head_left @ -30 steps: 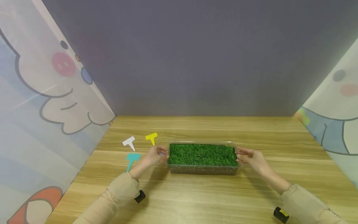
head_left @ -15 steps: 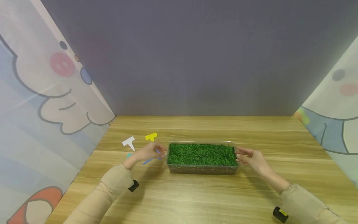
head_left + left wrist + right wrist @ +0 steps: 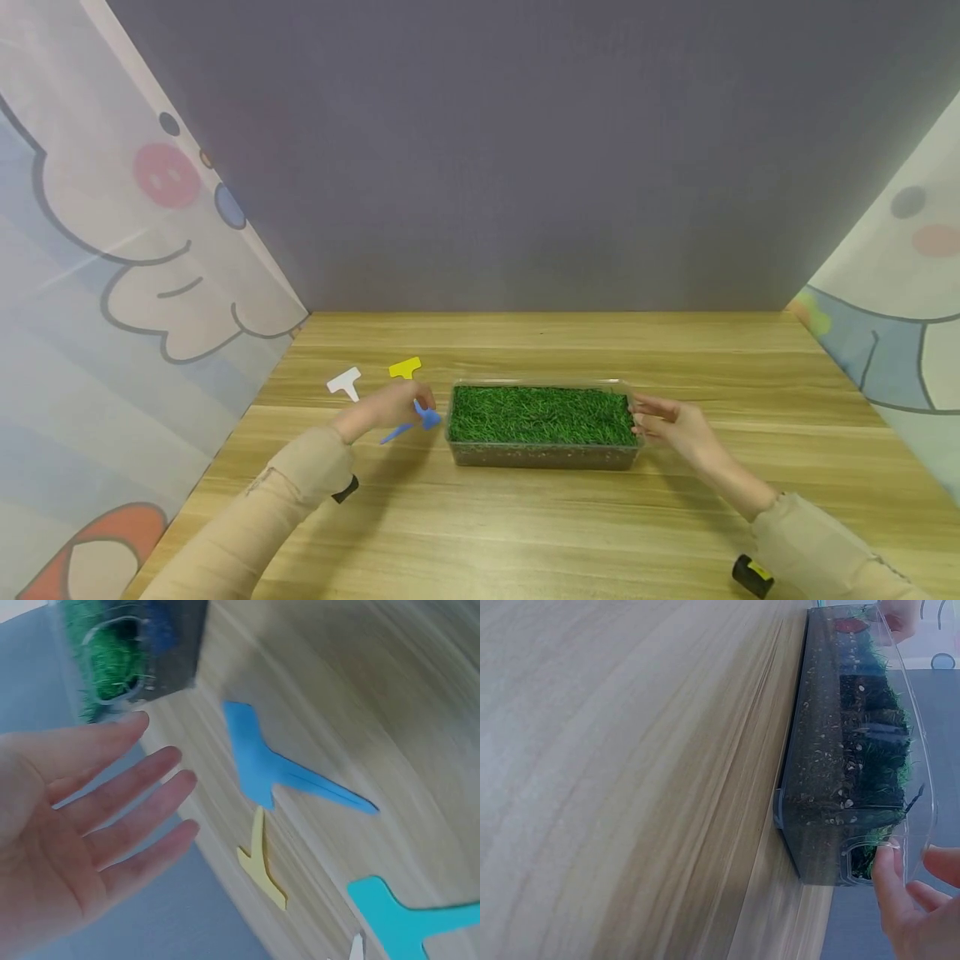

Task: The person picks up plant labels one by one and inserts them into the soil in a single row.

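A clear plastic planter box (image 3: 543,455) holds dark soil topped with green grass (image 3: 540,412). At the box's right end, my right hand (image 3: 682,429) grips the rim; in the right wrist view its fingertips (image 3: 887,862) lie by the end's handle opening. My left hand (image 3: 390,404) hovers left of the box, above a blue T-shaped plant label (image 3: 429,419). The left wrist view shows this hand with straight, spread fingers (image 3: 139,787) and a bare palm. The blue label lies on the wood beside it.
A white plant label (image 3: 343,380) and a yellow one (image 3: 406,367) lie at the left on the wooden table (image 3: 540,533). A teal label (image 3: 405,919) shows in the left wrist view. Behind stands a grey panel (image 3: 525,167).
My left hand has drawn back leftward from the box's left end, over the labels. More of the blue label shows, while the teal one is now hidden from the head view. My right hand stays put.
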`<state>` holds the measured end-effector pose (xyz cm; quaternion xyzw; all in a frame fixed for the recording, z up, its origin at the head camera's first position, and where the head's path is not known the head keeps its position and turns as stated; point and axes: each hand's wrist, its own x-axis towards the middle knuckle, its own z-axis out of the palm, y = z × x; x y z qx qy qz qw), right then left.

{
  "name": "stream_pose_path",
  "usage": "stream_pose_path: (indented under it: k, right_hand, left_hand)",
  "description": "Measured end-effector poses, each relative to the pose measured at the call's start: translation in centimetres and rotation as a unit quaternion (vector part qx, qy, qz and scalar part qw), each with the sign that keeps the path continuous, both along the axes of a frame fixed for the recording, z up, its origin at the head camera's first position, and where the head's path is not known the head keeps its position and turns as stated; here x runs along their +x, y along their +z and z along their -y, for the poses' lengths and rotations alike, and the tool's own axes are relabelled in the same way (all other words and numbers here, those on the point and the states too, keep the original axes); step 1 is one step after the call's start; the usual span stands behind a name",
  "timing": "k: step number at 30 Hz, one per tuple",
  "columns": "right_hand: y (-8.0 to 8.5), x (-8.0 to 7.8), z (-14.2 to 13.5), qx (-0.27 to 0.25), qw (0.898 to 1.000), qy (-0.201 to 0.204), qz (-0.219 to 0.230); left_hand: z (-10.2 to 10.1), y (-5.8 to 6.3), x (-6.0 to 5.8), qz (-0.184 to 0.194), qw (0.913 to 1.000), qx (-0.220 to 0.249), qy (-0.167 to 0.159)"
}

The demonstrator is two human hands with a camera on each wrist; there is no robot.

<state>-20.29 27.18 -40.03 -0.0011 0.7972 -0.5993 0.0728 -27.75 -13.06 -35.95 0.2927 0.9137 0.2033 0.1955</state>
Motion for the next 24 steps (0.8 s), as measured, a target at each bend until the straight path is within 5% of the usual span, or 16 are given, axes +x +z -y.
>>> stream_pose_path:
  k: [6,24]
  right_hand:
    - [-0.1,-0.1,-0.1,0.000,1.000,0.001,-0.003]
    - [-0.6,-0.1,-0.3,-0.015,1.000,0.007,-0.020]
  left_hand:
    - [-0.3,-0.4,-0.5,-0.067,0.9958,-0.045,-0.042]
    - [-0.6,-1.6,-1.3,-0.111,0.9783,-0.164,-0.060]
